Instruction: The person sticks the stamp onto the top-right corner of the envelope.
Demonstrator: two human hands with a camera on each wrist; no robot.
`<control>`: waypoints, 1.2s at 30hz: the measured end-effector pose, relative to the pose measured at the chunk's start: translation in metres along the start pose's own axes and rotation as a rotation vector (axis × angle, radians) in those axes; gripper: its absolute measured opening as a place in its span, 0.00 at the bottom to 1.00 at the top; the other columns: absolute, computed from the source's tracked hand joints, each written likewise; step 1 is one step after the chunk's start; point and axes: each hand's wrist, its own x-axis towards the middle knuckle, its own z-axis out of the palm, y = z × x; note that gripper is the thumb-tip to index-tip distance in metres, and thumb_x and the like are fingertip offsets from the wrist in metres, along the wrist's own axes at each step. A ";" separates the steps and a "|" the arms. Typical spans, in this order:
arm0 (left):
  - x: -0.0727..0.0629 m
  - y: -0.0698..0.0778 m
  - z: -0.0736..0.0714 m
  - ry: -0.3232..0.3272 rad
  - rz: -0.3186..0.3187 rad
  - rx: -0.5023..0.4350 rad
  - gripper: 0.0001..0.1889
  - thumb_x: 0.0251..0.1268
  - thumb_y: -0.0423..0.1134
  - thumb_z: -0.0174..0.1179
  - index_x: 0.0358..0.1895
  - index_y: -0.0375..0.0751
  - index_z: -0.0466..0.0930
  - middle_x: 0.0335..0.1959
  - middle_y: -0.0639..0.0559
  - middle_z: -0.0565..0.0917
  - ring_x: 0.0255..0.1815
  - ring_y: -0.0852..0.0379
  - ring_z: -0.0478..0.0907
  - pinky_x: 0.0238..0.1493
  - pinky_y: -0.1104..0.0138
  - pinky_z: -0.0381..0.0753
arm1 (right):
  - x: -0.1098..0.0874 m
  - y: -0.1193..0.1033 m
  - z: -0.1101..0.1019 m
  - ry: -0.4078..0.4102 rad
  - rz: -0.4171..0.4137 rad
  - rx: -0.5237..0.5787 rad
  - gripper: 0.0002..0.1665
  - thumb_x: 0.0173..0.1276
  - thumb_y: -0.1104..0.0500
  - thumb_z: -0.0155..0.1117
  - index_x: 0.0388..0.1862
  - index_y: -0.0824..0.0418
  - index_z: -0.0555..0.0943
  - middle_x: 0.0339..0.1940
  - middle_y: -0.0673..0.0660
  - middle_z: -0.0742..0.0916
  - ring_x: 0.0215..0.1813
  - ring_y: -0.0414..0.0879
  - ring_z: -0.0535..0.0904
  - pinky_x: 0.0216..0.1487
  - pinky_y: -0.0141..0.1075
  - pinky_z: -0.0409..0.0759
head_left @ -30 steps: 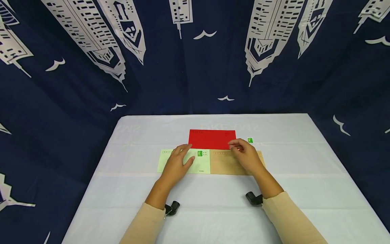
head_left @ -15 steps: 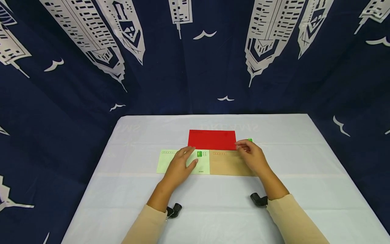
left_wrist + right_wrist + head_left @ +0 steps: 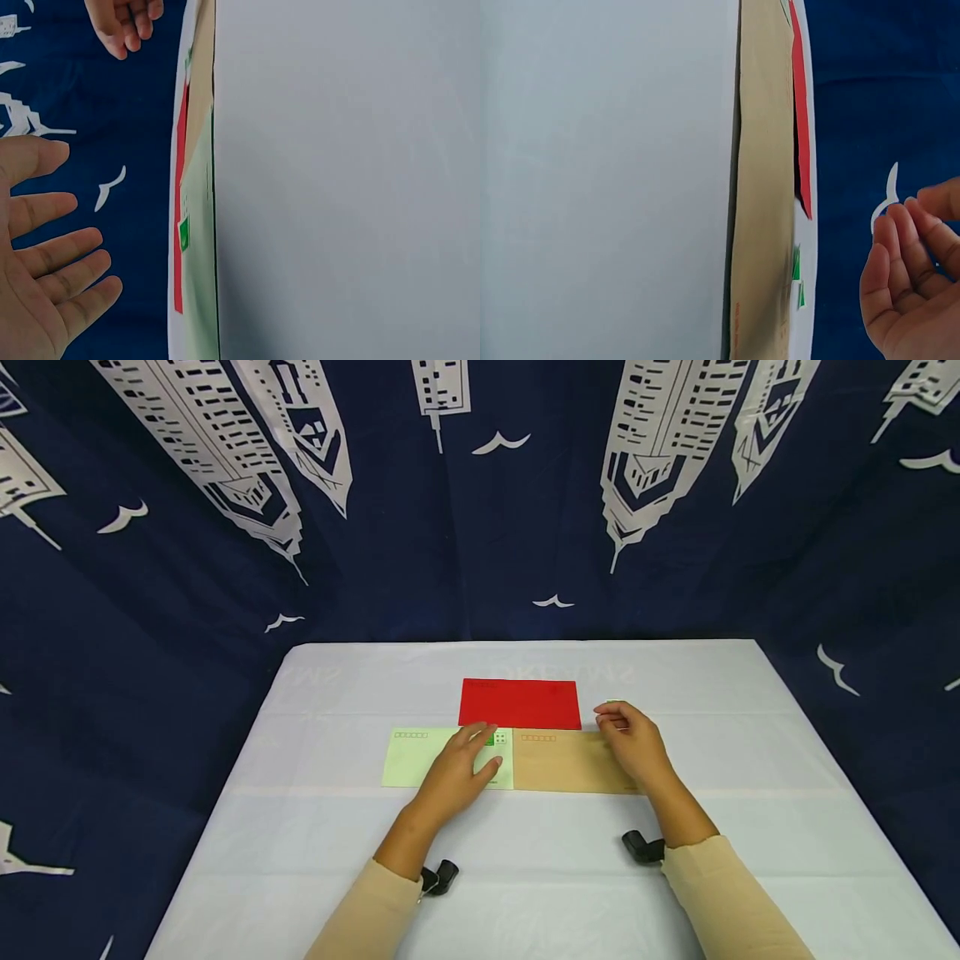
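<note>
A light green envelope with a green printed stamp lies flat beside a brown kraft envelope, and a red envelope lies behind them. My left hand hovers above the green envelope, fingers spread and holding nothing, as the left wrist view shows. Over the brown envelope's far right corner is my right hand, its fingers loosely bent and thumb near the index finger. Nothing shows between them. Just behind that hand, small green stamps lie on the table, mostly hidden in the head view.
A white cloth covers the table, whose far edge meets a dark blue curtain printed with white buildings and birds. Black wrist cameras sit at both sleeve cuffs.
My right hand has moved right, off the red envelope's corner, and now covers most of the green stamp area. My left hand has shifted slightly right, partly over the green envelope's printed stamp.
</note>
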 end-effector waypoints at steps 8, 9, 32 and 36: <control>0.000 0.007 0.008 -0.046 0.035 -0.003 0.30 0.74 0.48 0.58 0.76 0.48 0.66 0.77 0.45 0.67 0.78 0.46 0.65 0.75 0.50 0.70 | 0.003 0.010 -0.008 0.012 0.066 -0.053 0.17 0.77 0.59 0.54 0.59 0.62 0.81 0.53 0.62 0.86 0.52 0.48 0.80 0.44 0.21 0.75; 0.001 0.008 0.009 -0.051 0.039 0.002 0.30 0.74 0.49 0.58 0.76 0.48 0.67 0.77 0.45 0.67 0.78 0.46 0.65 0.75 0.50 0.70 | 0.003 0.011 -0.009 0.014 0.072 -0.055 0.17 0.77 0.59 0.54 0.59 0.62 0.81 0.53 0.62 0.86 0.52 0.48 0.81 0.44 0.21 0.75; 0.005 0.023 0.033 -0.151 0.097 0.106 0.29 0.76 0.49 0.55 0.76 0.47 0.66 0.77 0.50 0.67 0.79 0.51 0.64 0.77 0.58 0.68 | 0.015 0.029 -0.015 -0.034 0.170 -0.143 0.20 0.76 0.58 0.55 0.60 0.67 0.79 0.55 0.67 0.85 0.55 0.58 0.82 0.50 0.37 0.80; 0.006 0.025 0.035 -0.166 0.111 0.097 0.29 0.76 0.48 0.55 0.76 0.45 0.66 0.78 0.48 0.67 0.79 0.50 0.63 0.77 0.57 0.68 | 0.018 0.029 -0.017 -0.053 0.189 -0.145 0.20 0.76 0.58 0.55 0.60 0.67 0.79 0.55 0.68 0.84 0.53 0.57 0.82 0.49 0.38 0.81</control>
